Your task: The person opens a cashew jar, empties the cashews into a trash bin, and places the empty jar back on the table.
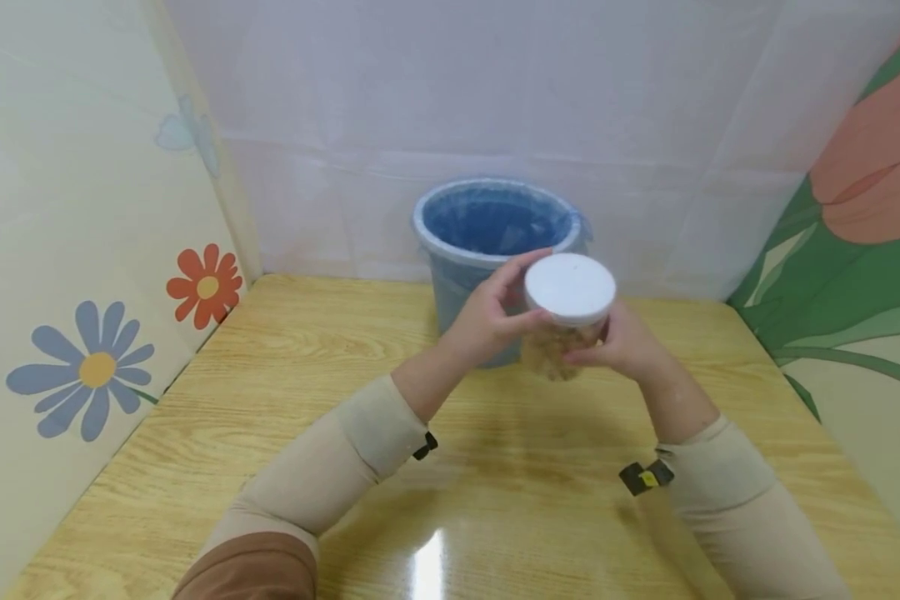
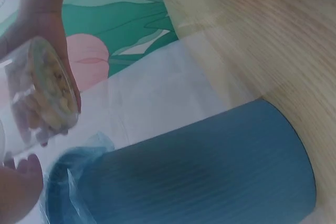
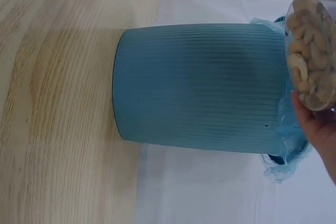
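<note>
In the head view, the left hand (image 1: pixel 492 307) grips the jar (image 1: pixel 553 352) beside its white lid (image 1: pixel 570 285) and the right hand (image 1: pixel 628 343) clasps its right side, holding it above the table (image 1: pixel 307 358), near and right of the bin (image 1: pixel 457 287). The left wrist view shows the jar raised about level with the bin's rim. The right wrist view shows cashews (image 3: pixel 310 51) inside, and a plastic liner (image 3: pixel 289 140) over the rim.

I'm looking at a pale yellow, wood-grained table (image 1: pixel 322 342), glossy enough to throw back a bright streak of light (image 1: pixel 428 568) near the front. Toward its back edge stands a ribbed blue bin (image 1: pixel 454 290), upright. My wrist feeds are hazy, but its base appears to sit flat on the wood.
</note>
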{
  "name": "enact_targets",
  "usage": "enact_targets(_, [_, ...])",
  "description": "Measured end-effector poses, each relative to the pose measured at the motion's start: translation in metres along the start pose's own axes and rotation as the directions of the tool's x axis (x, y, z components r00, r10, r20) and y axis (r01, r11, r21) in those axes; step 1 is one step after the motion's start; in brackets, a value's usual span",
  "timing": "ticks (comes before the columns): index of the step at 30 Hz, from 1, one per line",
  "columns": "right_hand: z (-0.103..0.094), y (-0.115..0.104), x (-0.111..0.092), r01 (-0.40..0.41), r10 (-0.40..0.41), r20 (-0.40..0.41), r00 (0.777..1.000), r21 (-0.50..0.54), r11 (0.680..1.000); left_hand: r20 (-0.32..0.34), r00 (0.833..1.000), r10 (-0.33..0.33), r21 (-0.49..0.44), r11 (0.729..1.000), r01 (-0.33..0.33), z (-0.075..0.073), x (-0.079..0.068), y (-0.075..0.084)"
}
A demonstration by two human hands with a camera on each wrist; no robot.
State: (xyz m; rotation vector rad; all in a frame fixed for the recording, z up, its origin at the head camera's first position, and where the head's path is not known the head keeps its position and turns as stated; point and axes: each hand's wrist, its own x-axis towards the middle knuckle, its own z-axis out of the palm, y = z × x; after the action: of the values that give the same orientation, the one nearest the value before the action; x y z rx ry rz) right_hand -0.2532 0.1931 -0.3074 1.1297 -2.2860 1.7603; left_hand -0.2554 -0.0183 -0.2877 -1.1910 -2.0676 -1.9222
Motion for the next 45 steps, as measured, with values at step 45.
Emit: enact_targets(45, [0.006,-0.001,0.002,-0.035,0.037,0.198,0.979,-0.015,0.999,0.270,0.958,0.095,-0.416,0.909,0.027,-0.017,0.002,-0.023])
